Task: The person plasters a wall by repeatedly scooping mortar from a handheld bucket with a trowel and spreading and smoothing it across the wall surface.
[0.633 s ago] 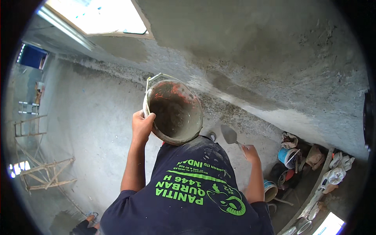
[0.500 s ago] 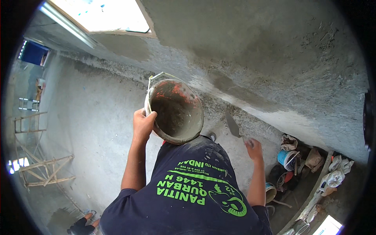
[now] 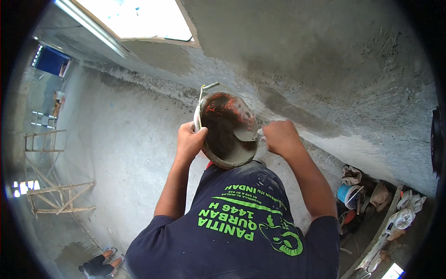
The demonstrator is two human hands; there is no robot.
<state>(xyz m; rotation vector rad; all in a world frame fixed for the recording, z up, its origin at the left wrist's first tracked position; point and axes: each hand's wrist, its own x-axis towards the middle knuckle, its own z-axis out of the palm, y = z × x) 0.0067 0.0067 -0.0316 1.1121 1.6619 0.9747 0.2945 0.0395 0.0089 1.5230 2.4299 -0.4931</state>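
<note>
My left hand (image 3: 189, 142) is closed on the rim and bent handle of a mortar-crusted bucket (image 3: 219, 139) held before my body, its mouth facing up toward me. Grey mortar and orange-red patches show inside it. My right hand (image 3: 279, 136) is closed on the handle of a trowel (image 3: 244, 133), whose blade lies inside the bucket against the right side. My dark shirt with green print fills the lower middle of the view.
A plastered wall (image 3: 325, 56) with a bright window runs above. At left stand wooden scaffolds (image 3: 65, 195). Another person (image 3: 97, 265) is low at the lower left. A blue pail (image 3: 346, 195), sacks and a long board (image 3: 392, 214) lie at the right.
My right hand has risen up and leftward, bringing the trowel from out beside me into the bucket. The bucket and my left hand sit slightly further right in the view.
</note>
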